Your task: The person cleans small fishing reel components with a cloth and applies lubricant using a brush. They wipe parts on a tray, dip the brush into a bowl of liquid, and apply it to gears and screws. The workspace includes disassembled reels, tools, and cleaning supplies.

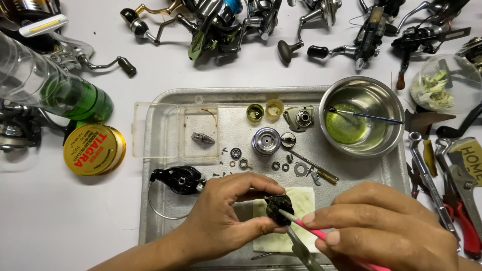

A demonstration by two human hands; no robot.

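black and greasy, the small round reel part (279, 208) sits pinched between the thumb and fingertips of the left hand (228, 211), fingers curled tight around it, just above a pale stained cloth pad (301, 200) on the dented metal tray (165, 236). the right hand (386, 231) has its fingers closed on a thin pink-handled brush (311, 231), whose tip touches the part. beyond the left fingers lie tiny washers and screws (241, 161) and a silver spool (266, 140). beyond the right fingers stands a steel bowl of greenish liquid (361, 118).
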